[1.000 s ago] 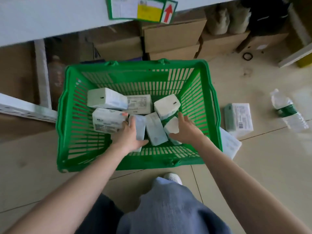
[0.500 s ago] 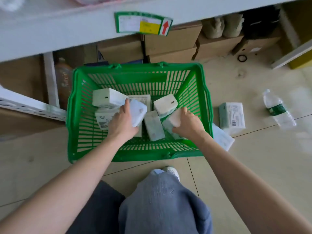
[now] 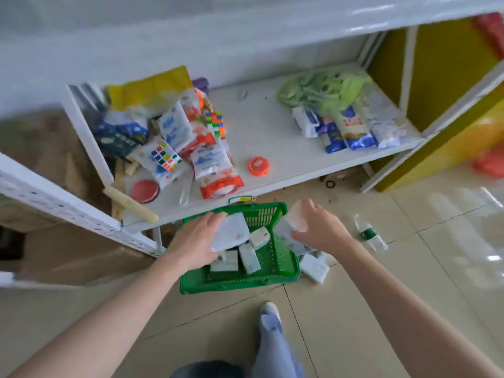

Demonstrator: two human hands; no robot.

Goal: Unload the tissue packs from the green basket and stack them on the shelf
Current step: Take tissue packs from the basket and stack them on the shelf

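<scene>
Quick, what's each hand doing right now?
Left hand: holding a white rectangular tissue pack.
Right hand: holding another white tissue pack.

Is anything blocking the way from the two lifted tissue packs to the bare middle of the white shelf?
Nothing visible. The left hand and right hand each hold a white tissue pack above the green plastic basket; the white shelf has bare board between its piles.
</scene>
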